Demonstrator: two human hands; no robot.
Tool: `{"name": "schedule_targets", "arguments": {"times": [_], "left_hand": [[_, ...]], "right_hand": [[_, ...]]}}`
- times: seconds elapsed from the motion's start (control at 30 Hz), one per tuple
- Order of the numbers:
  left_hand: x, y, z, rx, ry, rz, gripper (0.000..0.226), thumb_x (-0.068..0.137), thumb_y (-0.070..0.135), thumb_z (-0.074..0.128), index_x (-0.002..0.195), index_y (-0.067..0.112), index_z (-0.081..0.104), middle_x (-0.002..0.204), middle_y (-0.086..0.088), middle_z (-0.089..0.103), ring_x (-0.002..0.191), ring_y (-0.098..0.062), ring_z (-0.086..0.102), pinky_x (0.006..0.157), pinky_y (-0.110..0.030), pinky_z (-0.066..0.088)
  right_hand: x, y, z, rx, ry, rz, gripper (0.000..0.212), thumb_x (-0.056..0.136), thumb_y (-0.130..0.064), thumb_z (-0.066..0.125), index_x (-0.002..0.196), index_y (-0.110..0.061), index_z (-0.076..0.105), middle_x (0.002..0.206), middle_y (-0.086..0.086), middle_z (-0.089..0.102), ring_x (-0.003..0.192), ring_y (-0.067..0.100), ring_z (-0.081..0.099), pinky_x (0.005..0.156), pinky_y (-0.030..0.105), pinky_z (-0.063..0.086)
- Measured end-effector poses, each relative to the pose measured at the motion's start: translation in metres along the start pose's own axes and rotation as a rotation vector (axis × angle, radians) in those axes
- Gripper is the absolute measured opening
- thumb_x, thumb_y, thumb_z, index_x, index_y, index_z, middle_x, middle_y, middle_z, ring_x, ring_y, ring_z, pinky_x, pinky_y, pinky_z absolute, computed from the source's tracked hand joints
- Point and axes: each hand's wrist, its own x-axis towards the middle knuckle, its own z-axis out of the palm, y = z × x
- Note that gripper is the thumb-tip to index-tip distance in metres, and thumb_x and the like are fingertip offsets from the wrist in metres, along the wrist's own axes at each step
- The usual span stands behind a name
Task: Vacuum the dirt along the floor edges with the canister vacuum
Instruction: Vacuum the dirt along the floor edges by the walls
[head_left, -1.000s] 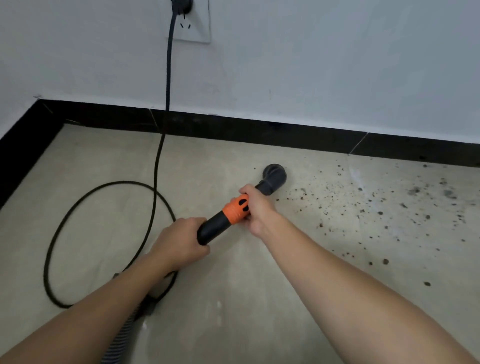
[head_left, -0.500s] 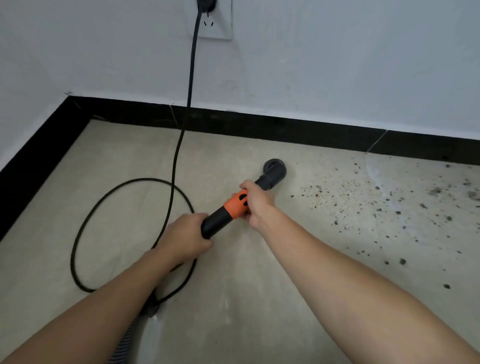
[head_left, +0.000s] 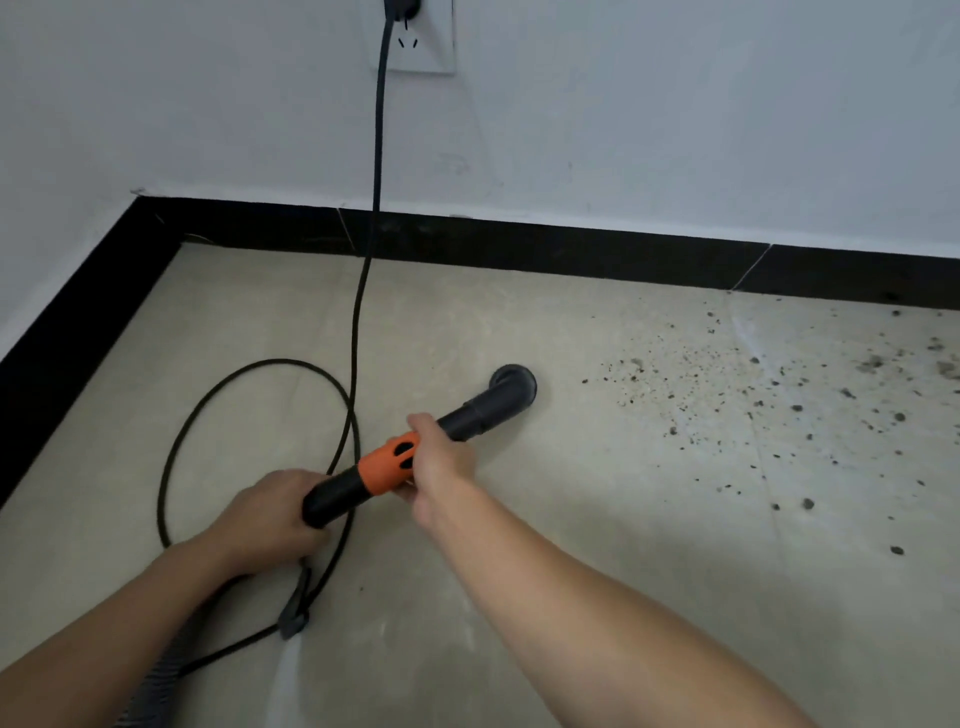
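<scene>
A black vacuum wand with an orange collar points up and to the right, and its round nozzle rests on the beige floor. My left hand grips the wand's rear end where the grey ribbed hose joins. My right hand holds the wand just ahead of the orange collar. Dark dirt specks lie scattered on the floor to the right of the nozzle, up to the black skirting. The canister itself is out of view.
A black power cord hangs from a wall socket and loops on the floor left of the wand. The room corner is at the far left, where black skirting runs toward me.
The view has shifted left, so the socket and corner sit further right in the frame. The wand and both hands keep their grip, and the nozzle stays left of the dirt.
</scene>
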Motion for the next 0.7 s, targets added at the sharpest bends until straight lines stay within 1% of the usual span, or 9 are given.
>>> {"name": "schedule_targets", "arguments": {"times": [0.07, 0.13, 0.17, 0.27, 0.37, 0.47, 0.57, 0.6, 0.7], "left_hand": [[-0.011, -0.011, -0.005, -0.025, 0.0, -0.044, 0.019, 0.057, 0.016, 0.067, 0.061, 0.024, 0.05, 0.06, 0.003, 0.059, 0.056, -0.012, 0.057, 0.052, -0.026, 0.038], [-0.01, -0.006, -0.005, -0.047, 0.04, -0.053, 0.02, 0.061, 0.013, 0.068, 0.063, 0.021, 0.05, 0.062, 0.002, 0.06, 0.056, -0.014, 0.057, 0.051, -0.025, 0.037], [-0.005, 0.004, -0.003, -0.041, 0.064, -0.042, 0.021, 0.064, 0.012, 0.068, 0.064, 0.021, 0.05, 0.063, 0.002, 0.06, 0.057, -0.015, 0.057, 0.052, -0.025, 0.037], [0.015, 0.042, 0.004, 0.001, 0.067, 0.046, 0.019, 0.067, 0.013, 0.068, 0.07, 0.024, 0.052, 0.068, 0.003, 0.059, 0.063, -0.015, 0.058, 0.054, -0.026, 0.039], [0.022, 0.062, 0.006, 0.083, -0.042, 0.111, 0.017, 0.068, 0.014, 0.068, 0.076, 0.023, 0.057, 0.072, 0.005, 0.057, 0.063, -0.009, 0.056, 0.054, -0.024, 0.039], [0.015, 0.056, 0.001, 0.154, -0.135, 0.135, 0.025, 0.066, 0.013, 0.067, 0.068, 0.03, 0.049, 0.069, 0.008, 0.054, 0.06, -0.003, 0.053, 0.052, -0.019, 0.037], [0.013, 0.061, -0.002, 0.246, -0.155, 0.148, 0.022, 0.068, 0.014, 0.065, 0.071, 0.03, 0.05, 0.072, 0.008, 0.056, 0.061, -0.002, 0.054, 0.052, -0.017, 0.037], [0.015, 0.066, 0.0, 0.255, -0.14, 0.16, 0.021, 0.068, 0.015, 0.064, 0.071, 0.03, 0.05, 0.072, 0.008, 0.056, 0.062, -0.002, 0.054, 0.051, -0.018, 0.036], [0.031, 0.092, 0.009, 0.215, -0.037, 0.196, 0.021, 0.068, 0.017, 0.064, 0.072, 0.031, 0.049, 0.074, 0.008, 0.059, 0.068, -0.01, 0.058, 0.053, -0.023, 0.037]], "right_hand": [[-0.009, 0.004, 0.011, -0.013, -0.048, 0.023, 0.024, 0.087, -0.021, 0.069, 0.102, -0.008, 0.054, 0.091, 0.012, 0.064, 0.074, 0.022, 0.062, 0.057, 0.037, 0.056], [-0.007, -0.008, 0.014, -0.062, -0.069, -0.004, 0.033, 0.086, -0.021, 0.069, 0.112, -0.006, 0.055, 0.099, 0.015, 0.067, 0.081, 0.025, 0.065, 0.054, 0.036, 0.055], [-0.005, -0.018, 0.013, -0.067, -0.053, -0.028, 0.033, 0.085, -0.02, 0.069, 0.112, -0.006, 0.056, 0.101, 0.016, 0.068, 0.084, 0.027, 0.066, 0.055, 0.035, 0.055], [0.002, -0.042, -0.008, 0.011, 0.051, -0.116, 0.021, 0.081, -0.016, 0.066, 0.098, -0.008, 0.058, 0.092, 0.015, 0.071, 0.079, 0.027, 0.067, 0.066, 0.038, 0.059], [0.004, -0.035, -0.037, 0.128, 0.164, -0.164, 0.016, 0.076, -0.016, 0.065, 0.087, -0.009, 0.055, 0.078, 0.011, 0.067, 0.068, 0.026, 0.065, 0.075, 0.043, 0.059], [-0.006, -0.006, -0.049, 0.195, 0.179, -0.127, 0.02, 0.08, -0.018, 0.066, 0.095, -0.007, 0.059, 0.083, 0.009, 0.068, 0.068, 0.023, 0.065, 0.072, 0.038, 0.058], [-0.012, 0.004, -0.055, 0.286, 0.202, -0.102, 0.018, 0.082, -0.018, 0.066, 0.093, -0.009, 0.056, 0.094, 0.014, 0.07, 0.072, 0.023, 0.066, 0.073, 0.038, 0.057], [-0.012, -0.001, -0.058, 0.302, 0.207, -0.111, 0.017, 0.082, -0.017, 0.066, 0.091, -0.009, 0.056, 0.093, 0.015, 0.071, 0.07, 0.024, 0.066, 0.071, 0.038, 0.057], [-0.01, -0.035, -0.071, 0.283, 0.225, -0.188, 0.01, 0.082, -0.012, 0.064, 0.085, -0.006, 0.057, 0.075, 0.012, 0.066, 0.061, 0.023, 0.062, 0.065, 0.039, 0.055]]}}
